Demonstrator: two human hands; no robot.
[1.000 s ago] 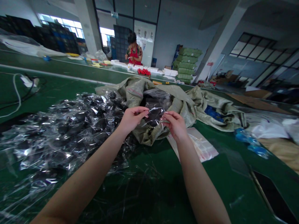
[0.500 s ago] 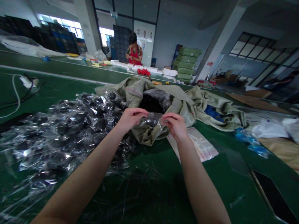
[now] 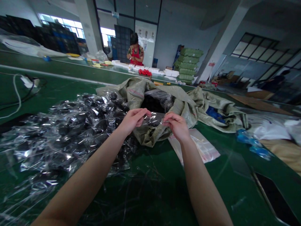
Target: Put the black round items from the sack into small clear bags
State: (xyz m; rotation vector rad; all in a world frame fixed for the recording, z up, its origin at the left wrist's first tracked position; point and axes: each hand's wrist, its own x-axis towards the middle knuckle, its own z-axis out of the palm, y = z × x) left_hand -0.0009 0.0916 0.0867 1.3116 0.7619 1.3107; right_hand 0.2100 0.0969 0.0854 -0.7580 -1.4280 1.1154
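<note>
Between my two hands a clear plastic bag with something dark inside is stretched sideways. My left hand pinches its left end, and my right hand pinches the right end; both are closed. Just behind them lies an olive woven sack, its mouth spread and dark contents showing inside. To the left spreads a large heap of dark rounded items in clear bags. Beneath my right wrist rests a stack of flat clear bags. What exactly the dark item is cannot be made out.
A phone lies at the right front of the green table. A second woven sack and blue plastic wrappers are on the right. A power strip with cables sits at left. Across the table stands a co-worker in a red apron.
My left hand has shifted slightly up and to the right, its fingers curling more over the bag's end. My right hand stays almost where it was, still pinching.
</note>
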